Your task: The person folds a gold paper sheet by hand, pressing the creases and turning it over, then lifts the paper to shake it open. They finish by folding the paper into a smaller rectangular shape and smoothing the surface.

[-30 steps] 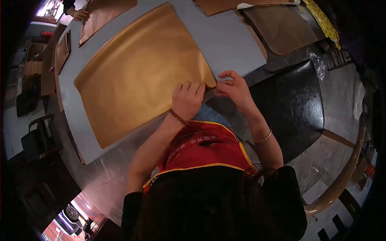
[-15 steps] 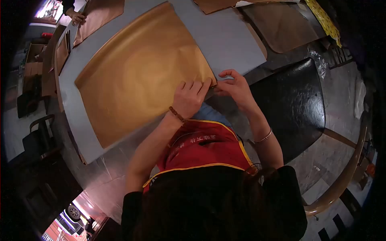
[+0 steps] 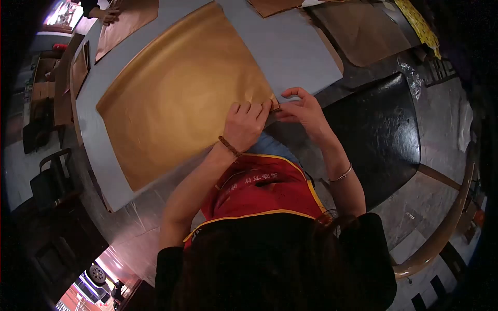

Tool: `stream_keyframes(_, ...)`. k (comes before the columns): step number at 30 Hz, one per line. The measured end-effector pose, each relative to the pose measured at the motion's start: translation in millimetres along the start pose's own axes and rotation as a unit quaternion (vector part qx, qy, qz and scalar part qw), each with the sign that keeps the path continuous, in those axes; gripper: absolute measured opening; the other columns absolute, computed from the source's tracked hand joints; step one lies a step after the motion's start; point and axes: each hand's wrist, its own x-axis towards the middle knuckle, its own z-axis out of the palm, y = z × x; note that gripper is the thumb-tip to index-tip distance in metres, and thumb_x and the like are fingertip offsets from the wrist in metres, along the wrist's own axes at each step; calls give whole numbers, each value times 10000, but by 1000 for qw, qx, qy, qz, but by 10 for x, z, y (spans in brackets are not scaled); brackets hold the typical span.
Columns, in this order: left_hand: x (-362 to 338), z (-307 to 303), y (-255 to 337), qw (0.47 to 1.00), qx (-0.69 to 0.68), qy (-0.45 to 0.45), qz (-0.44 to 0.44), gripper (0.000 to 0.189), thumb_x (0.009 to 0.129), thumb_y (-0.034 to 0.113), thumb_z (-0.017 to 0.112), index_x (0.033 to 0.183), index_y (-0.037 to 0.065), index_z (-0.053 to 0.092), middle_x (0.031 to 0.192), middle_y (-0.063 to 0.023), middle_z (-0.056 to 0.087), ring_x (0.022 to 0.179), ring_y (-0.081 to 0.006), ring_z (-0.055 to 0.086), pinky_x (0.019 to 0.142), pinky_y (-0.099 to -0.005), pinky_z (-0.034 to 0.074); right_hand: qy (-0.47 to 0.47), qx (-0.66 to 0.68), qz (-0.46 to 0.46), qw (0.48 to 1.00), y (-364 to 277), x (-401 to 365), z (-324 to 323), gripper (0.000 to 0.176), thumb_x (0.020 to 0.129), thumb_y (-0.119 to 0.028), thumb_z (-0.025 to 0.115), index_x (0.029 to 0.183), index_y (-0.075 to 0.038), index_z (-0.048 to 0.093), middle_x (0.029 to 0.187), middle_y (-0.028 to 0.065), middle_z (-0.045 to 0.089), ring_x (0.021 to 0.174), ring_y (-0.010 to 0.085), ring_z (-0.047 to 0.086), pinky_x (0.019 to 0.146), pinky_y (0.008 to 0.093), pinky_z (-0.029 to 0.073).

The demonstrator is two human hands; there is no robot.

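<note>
A large gold-brown sheet, smooth and slightly shiny, lies across the grey table top. My left hand is on its near edge by the right corner, fingers bent over the sheet and thumb hidden. At that corner, a small folded bit stands up beside my left fingertips. My right hand meets the corner from the right, with its fingertips closed in on the sheet's edge and the index finger arched above. Exactly how the right fingertips grip the corner is partly hidden.
A black padded seat stands right of the table. Across the table, another person's hand rests on a brown sheet. More brown sheets lie at the far right beside yellow patterned material. A dark chair is at left.
My hands stay at the corner with barely any movement. The other person's hand at the far left has shifted slightly to the right and up.
</note>
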Motion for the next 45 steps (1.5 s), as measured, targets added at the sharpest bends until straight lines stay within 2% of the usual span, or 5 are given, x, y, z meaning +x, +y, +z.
stream_keyframes(14,3,0,12,1000,18,-1,10,315,759,107,570,1067,68,627,716,-31,452,635,-170,479,593,-299,370,19,-9,1,1000,-11,26,50,323,901,-180,555,1161,-8,472,915,117,643,790,167,642,704,290,533)
stream_keyframes(20,-41,35,20,1000,7,3,6,341,739,125,575,1066,41,619,756,-39,483,694,-185,512,624,-316,393,40,-94,-18,995,-43,45,101,391,882,-226,602,1165,16,484,860,124,656,745,150,635,653,266,520)
stream_keyframes(28,-104,46,20,999,24,-3,-26,359,751,171,566,1078,38,631,817,-26,526,782,-188,536,675,-298,401,31,-175,-32,984,3,150,178,367,842,-92,632,1163,6,485,829,107,651,734,128,616,638,245,499)
stream_keyframes(31,-117,70,75,999,11,32,-42,355,757,176,573,1075,34,636,840,-35,537,814,-199,542,695,-302,400,30,-113,-31,993,23,128,117,347,844,-63,620,1153,8,479,822,91,644,722,122,607,645,238,495)
stream_keyframes(45,-169,163,113,993,38,81,-70,181,758,201,565,853,105,685,852,-18,525,811,-196,507,719,-342,373,44,-153,-51,986,110,210,42,289,867,-101,624,1120,-43,497,815,45,627,718,107,610,636,232,492)
